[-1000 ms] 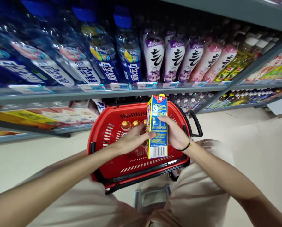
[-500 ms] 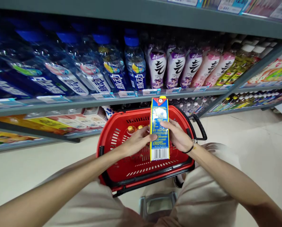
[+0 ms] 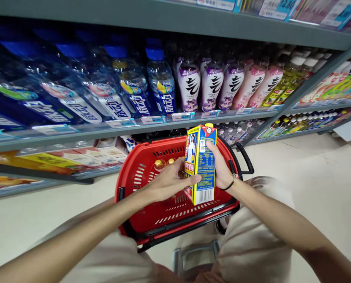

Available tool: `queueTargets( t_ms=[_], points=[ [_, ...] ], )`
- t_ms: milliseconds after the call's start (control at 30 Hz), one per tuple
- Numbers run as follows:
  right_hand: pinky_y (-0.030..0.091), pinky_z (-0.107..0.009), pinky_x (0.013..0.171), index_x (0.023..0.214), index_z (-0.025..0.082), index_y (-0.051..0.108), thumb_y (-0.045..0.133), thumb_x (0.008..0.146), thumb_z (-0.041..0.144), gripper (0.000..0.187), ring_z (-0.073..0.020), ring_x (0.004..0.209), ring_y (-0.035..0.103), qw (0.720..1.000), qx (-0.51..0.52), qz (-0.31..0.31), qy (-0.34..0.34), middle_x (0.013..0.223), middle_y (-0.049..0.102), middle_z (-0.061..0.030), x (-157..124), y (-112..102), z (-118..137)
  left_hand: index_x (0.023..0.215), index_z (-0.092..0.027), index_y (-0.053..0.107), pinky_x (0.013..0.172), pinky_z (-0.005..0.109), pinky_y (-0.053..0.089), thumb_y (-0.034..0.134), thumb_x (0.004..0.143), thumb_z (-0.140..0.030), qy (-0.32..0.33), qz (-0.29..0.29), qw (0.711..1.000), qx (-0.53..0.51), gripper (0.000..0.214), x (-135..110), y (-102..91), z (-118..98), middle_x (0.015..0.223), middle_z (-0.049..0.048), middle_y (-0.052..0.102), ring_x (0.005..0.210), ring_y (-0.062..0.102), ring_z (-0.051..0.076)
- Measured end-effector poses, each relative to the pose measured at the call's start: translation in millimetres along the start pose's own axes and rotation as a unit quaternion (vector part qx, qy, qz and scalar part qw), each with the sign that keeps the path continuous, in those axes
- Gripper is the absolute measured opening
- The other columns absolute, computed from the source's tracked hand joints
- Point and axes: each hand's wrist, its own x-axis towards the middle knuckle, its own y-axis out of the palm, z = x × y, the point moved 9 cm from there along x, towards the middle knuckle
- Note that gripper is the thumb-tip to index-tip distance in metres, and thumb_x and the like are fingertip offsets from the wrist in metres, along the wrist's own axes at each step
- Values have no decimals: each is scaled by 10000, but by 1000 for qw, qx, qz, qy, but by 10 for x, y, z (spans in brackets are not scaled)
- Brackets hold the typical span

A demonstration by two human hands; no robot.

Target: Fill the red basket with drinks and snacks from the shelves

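A tall blue and yellow drink carton (image 3: 203,163) with a yellow cap stands upright between both my hands, above a red shopping basket (image 3: 140,173). My left hand (image 3: 166,184) grips its lower left side, fingers wrapped onto the front edge. My right hand (image 3: 221,169) holds its right side, a dark band on the wrist. Two orange-capped bottles (image 3: 163,163) lie inside the basket behind the carton.
Grey store shelves (image 3: 104,125) run across the view, stocked with blue-capped drink bottles (image 3: 160,84) and purple and pink bottles (image 3: 216,84). Flat boxes (image 3: 83,153) fill the lower shelf at left. The basket has a black handle (image 3: 247,157). Pale floor lies to the right.
The carton has been turned in my hands, so its left face with a picture now shows beside the label side. My right hand has slid higher up the carton.
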Motion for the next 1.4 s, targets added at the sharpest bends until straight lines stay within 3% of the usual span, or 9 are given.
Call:
queueTargets(
  t_ms=[100, 233, 333, 467, 667, 800, 1000, 1100, 1400],
  points=[
    [617, -438, 956, 1055, 217, 782, 757, 843, 577, 419, -259, 963, 767, 998, 51, -7, -31, 1002, 815, -47, 18, -27, 138, 1357, -173, 541, 1121, 460, 542, 809, 794, -575, -17, 6, 996, -91, 742, 1, 80, -1, 1473, 161, 643, 1303, 657, 307],
    [601, -457, 997, 1081, 249, 785, 690, 883, 611, 423, -263, 1010, 760, 995, 77, 10, -65, 1090, 814, -37, -10, -5, 325, 1394, -186, 575, 1019, 488, 619, 799, 807, -620, -64, 106, 966, -228, 764, -5, 391, 49, 1459, 170, 664, 1296, 678, 337],
    [596, -486, 998, 1100, 244, 783, 634, 896, 685, 508, -290, 1072, 750, 997, 54, 36, -45, 1137, 809, -54, -38, 57, 353, 1333, -164, 646, 1057, 488, 603, 878, 755, -554, -19, 112, 963, -244, 735, 10, 439, -23, 1385, 173, 714, 1237, 716, 327],
    [590, -512, 1000, 1101, 235, 777, 642, 882, 708, 538, -318, 1111, 743, 998, 9, 62, -11, 1125, 811, -68, -26, 148, 336, 1265, -177, 697, 1046, 500, 606, 901, 739, -495, 35, 60, 978, -198, 648, -16, 333, -100, 1291, 130, 768, 1154, 752, 304],
    [604, -482, 977, 1070, 238, 769, 697, 869, 678, 489, -303, 1062, 761, 999, -32, -6, -36, 1013, 824, -60, 91, 25, 274, 1278, -163, 689, 799, 418, 662, 836, 792, -540, -18, -38, 989, -141, 632, -30, 77, 141, 1278, 143, 768, 1040, 773, 302],
    [617, -476, 951, 1082, 229, 753, 773, 831, 559, 415, -305, 1041, 768, 999, -12, -26, -18, 974, 825, -49, 111, -52, 116, 1152, -154, 717, 974, 406, 612, 780, 840, -478, -2, -73, 991, -110, 454, -33, -35, 189, 1241, 114, 779, 1087, 755, 275],
    [631, -485, 918, 958, 221, 740, 738, 783, 577, 397, -320, 1000, 771, 997, 62, -28, -26, 901, 814, -44, 46, -62, 154, 1188, -158, 675, 787, 351, 602, 809, 778, -502, 117, -105, 984, 79, 551, -295, -64, -323, 1061, 79, 785, 870, 738, 235],
    [634, -480, 910, 860, 239, 711, 703, 805, 652, 417, -309, 981, 767, 998, 50, -5, -33, 862, 800, -42, 24, -51, 181, 1227, -175, 679, 669, 294, 550, 735, 863, -488, 182, -93, 969, 138, 483, -413, 7, -552, 926, 29, 766, 716, 683, 169],
    [624, -522, 921, 876, 220, 706, 669, 773, 715, 506, -331, 1000, 748, 998, 21, 49, 24, 868, 788, -64, -3, 25, 27, 1352, -149, 657, 683, 292, 554, 655, 965, -531, 260, -102, 937, 210, 544, -529, 70, -595, 718, -6, 735, 611, 674, 160]
  ],
)
